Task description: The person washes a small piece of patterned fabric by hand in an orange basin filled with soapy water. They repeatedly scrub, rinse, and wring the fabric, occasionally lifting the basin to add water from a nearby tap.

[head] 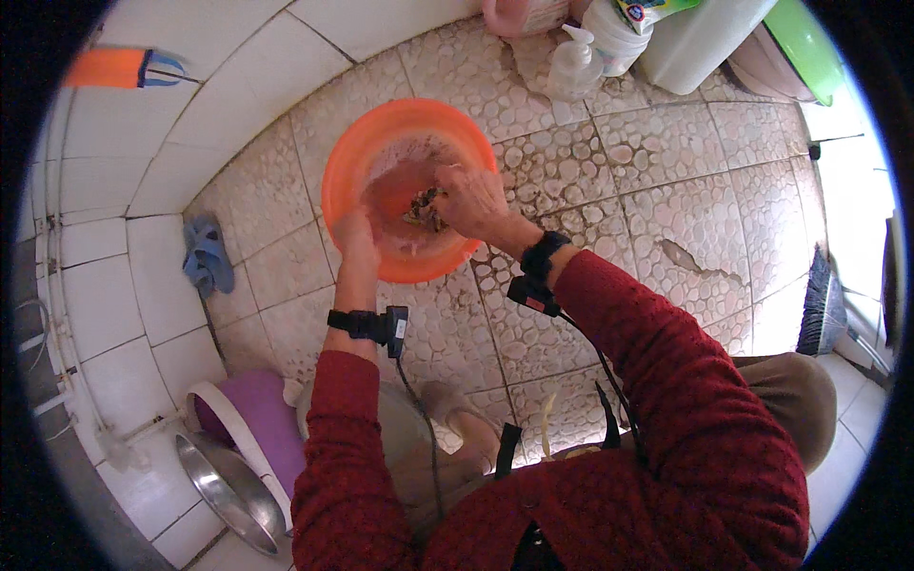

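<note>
An orange plastic basin (338, 157) stands on the patterned tile floor, with murky, brownish-red liquid (400, 187) inside. My right hand (468, 200) reaches over the basin's right side, its fingers closed on a dark, mottled bundle (424, 210), perhaps cloth; its exact kind cannot be told. At the basin's lower left, my left hand (357, 232) dips in past the rim. Its fingers are blurred and partly lost in the liquid, so whether they grip anything cannot be seen. Both wrists wear black straps with small cabled devices.
Blue slippers (206, 255) lie by the left wall. At lower left are a purple bucket (260, 421) and a steel bowl (232, 492). A pump bottle (573, 68), a white container (696, 43) and a green basin (803, 50) stand at the back right. A black-bristled broom (821, 307) is far right.
</note>
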